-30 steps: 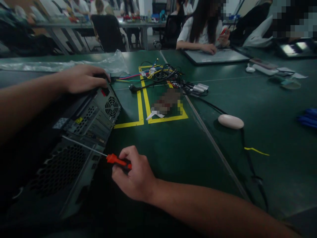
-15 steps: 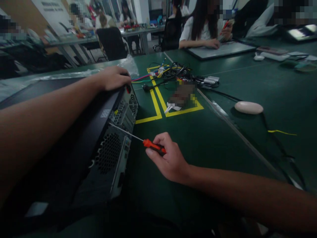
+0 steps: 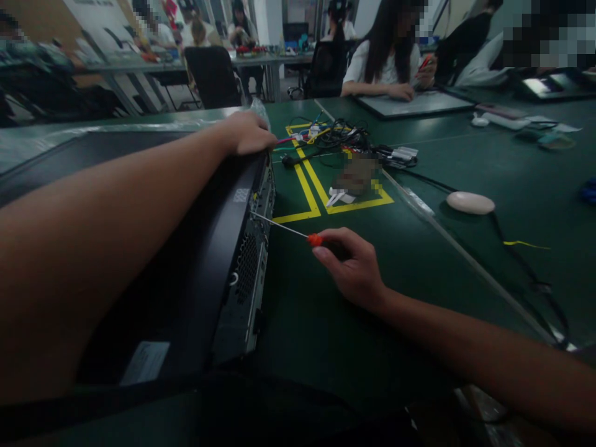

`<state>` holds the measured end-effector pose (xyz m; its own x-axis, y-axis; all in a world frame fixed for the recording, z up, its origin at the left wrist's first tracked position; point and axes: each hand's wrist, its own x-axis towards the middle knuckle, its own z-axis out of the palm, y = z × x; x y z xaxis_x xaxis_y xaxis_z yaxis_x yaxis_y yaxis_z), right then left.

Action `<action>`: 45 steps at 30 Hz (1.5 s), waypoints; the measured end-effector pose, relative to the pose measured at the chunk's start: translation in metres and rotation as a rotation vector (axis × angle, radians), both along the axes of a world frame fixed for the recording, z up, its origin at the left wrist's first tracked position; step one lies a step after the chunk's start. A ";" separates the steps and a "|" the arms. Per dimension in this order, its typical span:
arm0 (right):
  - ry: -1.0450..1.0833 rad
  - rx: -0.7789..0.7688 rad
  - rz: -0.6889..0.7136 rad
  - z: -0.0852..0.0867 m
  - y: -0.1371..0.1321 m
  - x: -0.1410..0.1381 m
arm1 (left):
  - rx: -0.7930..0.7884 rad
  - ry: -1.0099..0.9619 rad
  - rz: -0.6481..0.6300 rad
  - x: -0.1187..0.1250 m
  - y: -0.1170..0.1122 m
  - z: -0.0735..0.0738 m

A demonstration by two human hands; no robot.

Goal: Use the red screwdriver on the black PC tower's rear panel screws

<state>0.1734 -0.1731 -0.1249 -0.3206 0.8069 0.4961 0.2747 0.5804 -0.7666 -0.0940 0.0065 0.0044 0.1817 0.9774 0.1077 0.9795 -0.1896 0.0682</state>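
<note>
A black desktop computer case (image 3: 195, 267) lies on its side at the left, its rear panel (image 3: 246, 267) with vents and slots facing right. My left hand (image 3: 249, 133) grips the far corner of the case from above, its fingertips bent over the edge and partly hidden. A screwdriver (image 3: 315, 239) with an orange and dark handle is held in my right hand (image 3: 356, 267), fingers closed round the handle. Its thin metal shaft (image 3: 284, 225) points left, the tip at the upper edge of the rear panel.
Beyond the case lies a tangle of black cables (image 3: 347, 133). Yellow tape (image 3: 302, 217) marks the green table (image 3: 419, 261). A pale oval mouse-like object (image 3: 470, 202) and a cable lie at the right. A person (image 3: 386, 62) sits across the table beside a flat board (image 3: 414, 104).
In the view, the case and both hands have shifted right, and the rear panel appears more edge-on. The screwdriver's tip stays at the panel's upper edge.
</note>
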 end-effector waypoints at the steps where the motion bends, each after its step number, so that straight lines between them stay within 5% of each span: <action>1: -0.007 0.001 -0.008 0.000 0.001 0.000 | -0.002 0.012 0.014 0.000 0.001 0.000; 15: -0.084 0.041 -0.080 -0.011 0.003 -0.001 | -0.026 -0.036 -0.013 0.003 -0.001 0.002; 31: 0.018 0.111 0.084 -0.006 -0.001 0.003 | -0.047 0.036 0.065 0.003 -0.004 0.002; 45: 0.073 -0.191 0.230 -0.004 -0.007 -0.001 | -0.090 -0.014 0.064 -0.001 -0.007 0.004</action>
<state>0.1724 -0.1805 -0.1287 -0.4747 0.7981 0.3711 0.0929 0.4647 -0.8806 -0.0949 -0.0002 0.0083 0.1181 0.9928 0.0208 0.9882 -0.1196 0.0957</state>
